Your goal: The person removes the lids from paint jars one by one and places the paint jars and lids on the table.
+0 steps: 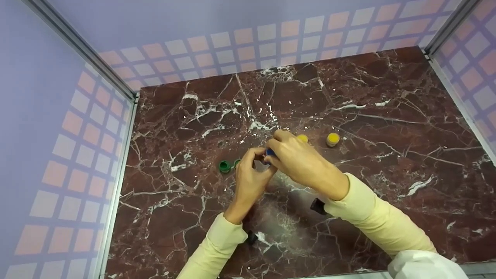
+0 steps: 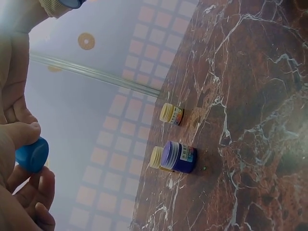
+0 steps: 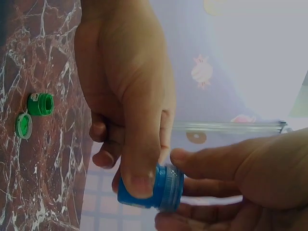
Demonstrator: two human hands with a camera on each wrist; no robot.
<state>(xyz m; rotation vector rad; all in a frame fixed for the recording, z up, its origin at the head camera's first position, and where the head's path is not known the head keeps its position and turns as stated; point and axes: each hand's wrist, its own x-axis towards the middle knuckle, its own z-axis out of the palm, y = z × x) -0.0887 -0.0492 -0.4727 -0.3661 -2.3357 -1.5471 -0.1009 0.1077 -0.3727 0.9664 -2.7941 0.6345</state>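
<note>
A small blue paint jar [image 3: 131, 200] is held up between both hands over the tabletop. In the right wrist view my left hand [image 1: 248, 182] comes from the top and grips the jar's body, thumb across its side. My right hand [image 1: 298, 159] has its thumb and fingers around the ribbed, see-through lid [image 3: 173, 188]. The lid appears to be on the jar. Only a bit of blue shows between the hands in the head view. Left of them stands an open green jar [image 1: 224, 166], with its green lid [image 3: 23, 126] lying beside it.
Beyond the right hand stand two yellow-topped jars, one nearer the hands [image 1: 302, 138] and one farther right [image 1: 333, 140]. A purple jar [image 2: 179, 157] stands by the nearer one in the left wrist view. Tiled wall panels [image 1: 248, 42] border the dark red marbled tabletop [image 1: 174, 232].
</note>
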